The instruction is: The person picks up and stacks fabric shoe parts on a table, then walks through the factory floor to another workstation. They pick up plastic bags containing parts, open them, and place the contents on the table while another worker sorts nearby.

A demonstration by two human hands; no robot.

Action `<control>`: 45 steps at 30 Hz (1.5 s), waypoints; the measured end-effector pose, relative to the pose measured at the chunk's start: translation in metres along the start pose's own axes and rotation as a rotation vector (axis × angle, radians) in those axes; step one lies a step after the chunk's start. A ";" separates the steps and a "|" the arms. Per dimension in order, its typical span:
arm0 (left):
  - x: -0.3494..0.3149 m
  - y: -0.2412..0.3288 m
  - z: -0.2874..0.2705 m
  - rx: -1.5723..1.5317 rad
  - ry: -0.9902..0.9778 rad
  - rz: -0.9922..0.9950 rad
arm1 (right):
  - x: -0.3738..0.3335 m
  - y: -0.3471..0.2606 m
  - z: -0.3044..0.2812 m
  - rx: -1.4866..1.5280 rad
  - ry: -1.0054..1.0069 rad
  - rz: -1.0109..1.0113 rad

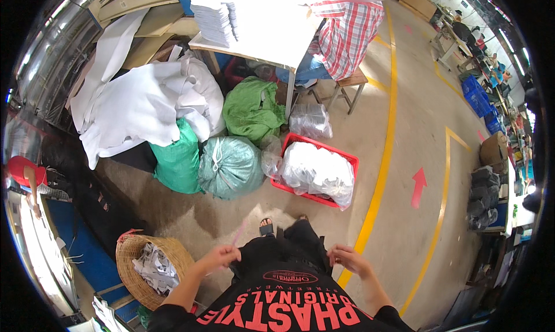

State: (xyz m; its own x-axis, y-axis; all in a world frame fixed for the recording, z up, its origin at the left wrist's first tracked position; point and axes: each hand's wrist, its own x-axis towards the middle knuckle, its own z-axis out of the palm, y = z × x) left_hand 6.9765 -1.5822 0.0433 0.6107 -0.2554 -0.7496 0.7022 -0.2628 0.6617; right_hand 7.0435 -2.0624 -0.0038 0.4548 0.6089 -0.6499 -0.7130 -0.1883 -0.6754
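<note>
My left hand (221,258) is held in front of my left hip, fingers loosely bent, with nothing visible in it. On the other side, my right hand (349,259) hangs beside my right thigh, its fingers half curled and slightly apart, also without anything visible. Neither hand touches a thing around it. Nearest to my left hand is a round wicker basket (184,251) with white and grey scraps (155,268) inside. Ahead of my feet lies a red plastic crate (315,140) holding clear bags of white pieces (318,169).
Stuffed green sacks (231,167) and white sheet material (130,103) lie at the left. A person in a checked shirt (350,34) sits at a white table (269,34) with stacked pieces (212,22). Yellow floor lines (386,158) run along the right, past dark bundles (484,198).
</note>
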 end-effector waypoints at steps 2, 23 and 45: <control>0.069 -0.005 -0.010 0.253 0.300 0.063 | 0.055 0.017 -0.029 -0.525 0.400 -0.021; 0.204 0.032 -0.094 0.308 -0.195 -0.129 | 0.238 -0.106 -0.147 -0.494 -0.455 0.646; 0.441 -0.038 -0.112 0.785 0.438 -0.453 | 0.760 0.026 -0.108 -0.608 0.316 0.425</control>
State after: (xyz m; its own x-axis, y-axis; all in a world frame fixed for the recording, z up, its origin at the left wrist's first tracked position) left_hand 7.2600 -1.5804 -0.3150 0.5373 0.3435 -0.7703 0.5579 -0.8297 0.0191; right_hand 7.4289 -1.6876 -0.5530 0.4042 0.1607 -0.9004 -0.4853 -0.7967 -0.3601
